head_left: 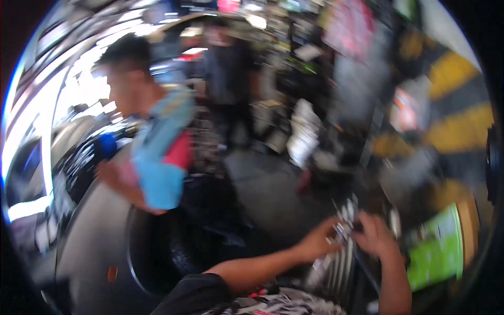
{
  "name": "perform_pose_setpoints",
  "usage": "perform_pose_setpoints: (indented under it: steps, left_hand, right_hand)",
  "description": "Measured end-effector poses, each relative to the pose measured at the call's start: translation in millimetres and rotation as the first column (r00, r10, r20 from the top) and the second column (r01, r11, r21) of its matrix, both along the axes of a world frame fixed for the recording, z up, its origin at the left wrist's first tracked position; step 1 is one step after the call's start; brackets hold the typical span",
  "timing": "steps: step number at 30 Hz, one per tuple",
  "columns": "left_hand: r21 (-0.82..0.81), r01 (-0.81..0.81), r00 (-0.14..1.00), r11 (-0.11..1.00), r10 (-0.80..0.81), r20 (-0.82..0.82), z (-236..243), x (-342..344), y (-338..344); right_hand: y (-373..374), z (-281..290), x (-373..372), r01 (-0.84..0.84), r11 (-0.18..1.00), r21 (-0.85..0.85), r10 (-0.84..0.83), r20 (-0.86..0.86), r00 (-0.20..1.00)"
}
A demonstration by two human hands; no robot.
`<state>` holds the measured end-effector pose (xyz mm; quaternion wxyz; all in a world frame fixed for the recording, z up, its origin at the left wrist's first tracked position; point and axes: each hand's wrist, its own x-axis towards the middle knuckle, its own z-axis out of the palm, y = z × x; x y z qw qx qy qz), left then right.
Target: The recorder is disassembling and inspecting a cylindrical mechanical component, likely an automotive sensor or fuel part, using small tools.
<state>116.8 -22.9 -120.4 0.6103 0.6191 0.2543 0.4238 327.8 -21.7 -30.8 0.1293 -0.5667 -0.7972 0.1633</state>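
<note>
Motion blurs the view. At lower right, my left hand point(320, 239) and my right hand point(375, 236) come close together at some shiny metal pieces point(345, 218), with fingers curled around them; their exact shape is too smeared to name. Beneath my hands is a ribbed metallic surface point(341, 268). A bright green flat panel or box point(433, 247) with a tan edge stands just right of my right forearm.
A co-worker in a blue and pink shirt point(160, 152) stands close at left beside a grey vehicle body point(89, 247) with a black tire point(152, 252). Another person in dark clothing point(226, 73) is behind. A yellow-and-black striped wall point(454, 126) rises at right, beside cluttered shelving point(283, 68).
</note>
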Motion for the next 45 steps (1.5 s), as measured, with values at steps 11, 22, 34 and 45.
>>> perform_pose_setpoints:
  steps: [11, 22, 34, 45]
  left_hand:
    - [-0.465, -0.091, 0.979, 0.881, 0.164, 0.12, -38, -30, 79]
    - [-0.516, 0.033, 0.987, 0.856, 0.054, 0.152, -46, -55, 136]
    - [-0.483, 0.21, 0.973, 0.85, -0.13, 0.193, -53, -29, 156]
    - [-0.465, 0.324, 0.946, 0.824, -0.295, 0.137, -49, 10, 129]
  right_hand:
    - [-123, -66, 143, 0.952, 0.305, -0.008, -0.808, -0.531, 0.255]
    - [-127, -195, 88, 0.616, -0.15, -0.773, -0.513, -0.472, -0.717]
    - [-152, -211, 57, 0.83, -0.323, -0.456, -0.517, -0.649, -0.558]
    - [-147, 22, -34, 0.989, 0.147, -0.02, -0.75, -0.654, 0.098]
